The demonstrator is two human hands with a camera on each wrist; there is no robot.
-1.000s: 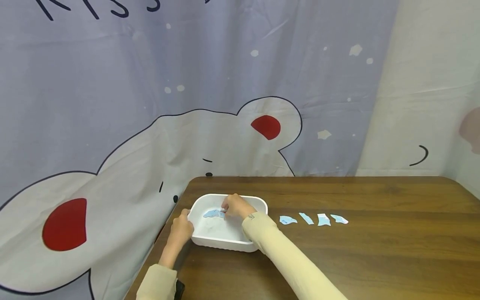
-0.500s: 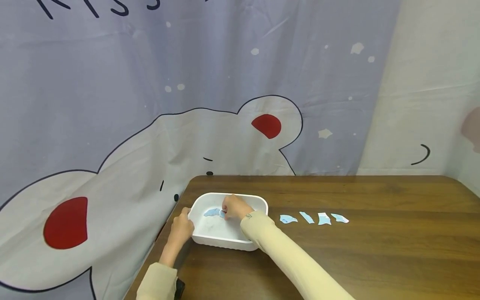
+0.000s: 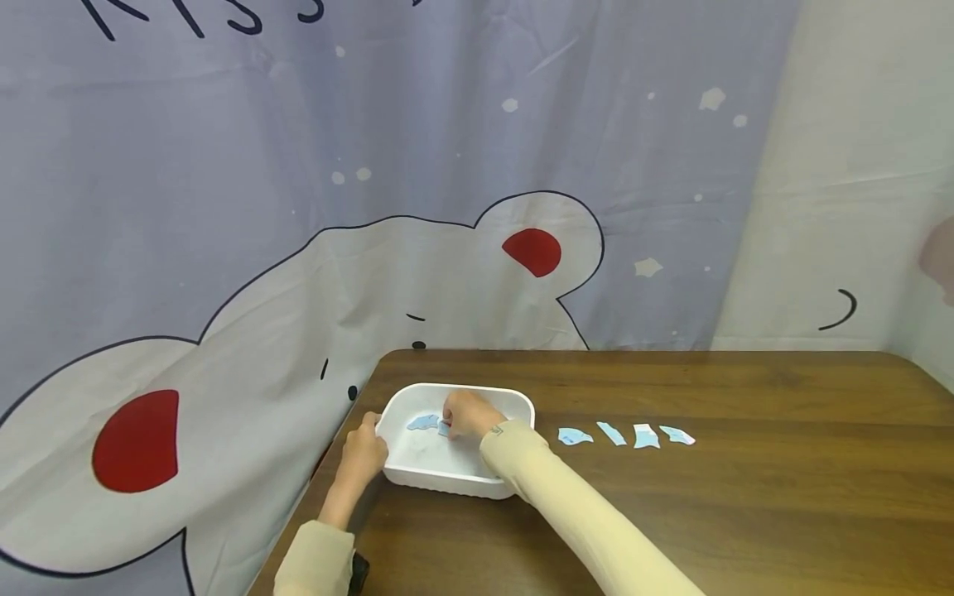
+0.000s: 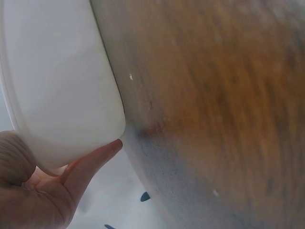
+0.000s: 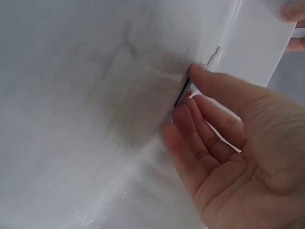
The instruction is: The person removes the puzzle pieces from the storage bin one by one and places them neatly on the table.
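A white plastic basin [image 3: 447, 484] stands at the left of the table. My left hand [image 3: 363, 451] grips its left rim. In the left wrist view, the fingers [image 4: 90, 164] lie along the basin's outer wall. My right hand [image 3: 469, 412] reaches inside and pinches a small light-blue torn paper piece [image 3: 444, 429] between thumb and fingertips. The right wrist view shows that piece edge-on as a thin dark-edged sliver [image 5: 182, 91]. Another light-blue torn piece [image 3: 421, 422] lies on the basin floor just left of it.
Right of the basin, several light-blue torn pieces [image 3: 575, 436] lie in a row on the brown wooden table [image 3: 745, 497]. A printed curtain [image 3: 417, 124] hangs behind the table. A small dark object [image 3: 358, 573] shows beside the left sleeve.
The pinched piece is more hidden behind the right hand's fingers, which have shifted slightly down. The left hand stays on the rim, and the row of pieces lies as before.
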